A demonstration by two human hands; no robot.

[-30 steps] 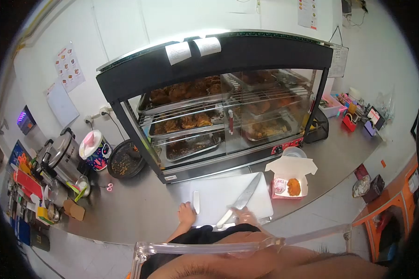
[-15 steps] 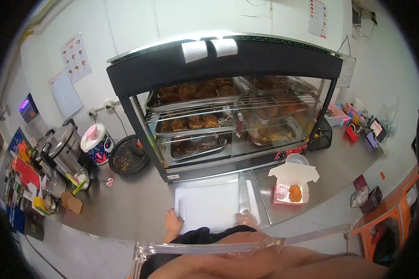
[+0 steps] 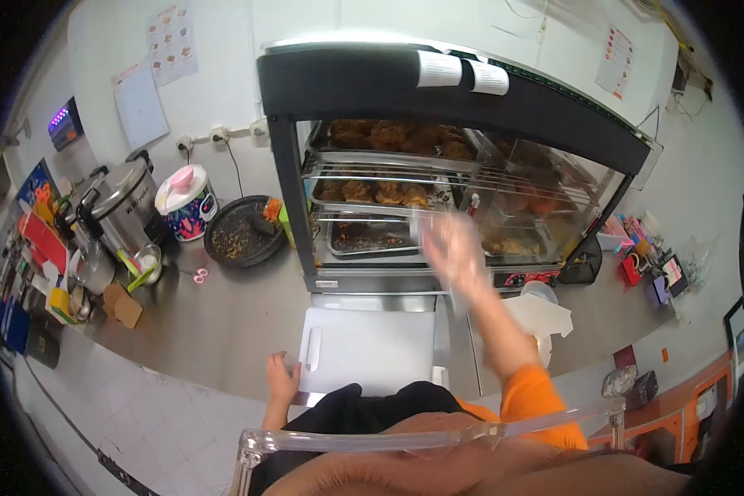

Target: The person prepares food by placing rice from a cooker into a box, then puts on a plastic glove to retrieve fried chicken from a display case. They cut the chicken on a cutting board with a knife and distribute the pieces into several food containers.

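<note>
My left hand (image 3: 283,379) is at the near left corner of the white cutting board (image 3: 368,347), fingers stretched out beside its edge. My right hand (image 3: 456,255), in a clear plastic glove, is raised before the glass food warmer (image 3: 463,91). Motion smears its fingers, and I cannot make out whether they hold anything. Behind it, fried chicken pieces (image 3: 388,193) sit on the middle shelf. A lower tray (image 3: 372,240) has dark crumbs in it. The open takeaway box (image 3: 541,318) is partly hidden behind my right forearm.
Left of the warmer are a black round pan (image 3: 244,231) with crumbs, a patterned rice cooker (image 3: 186,198), a large steel pot (image 3: 122,202) and pink scissors (image 3: 200,275). Small items, including a red holder (image 3: 630,269), stand at the right. A clear bar (image 3: 331,442) crosses the bottom.
My right hand has lifted from beside the board up and forward to the warmer. My left hand stays by the board's left edge. The view has shifted, and my forearm now covers part of the box.
</note>
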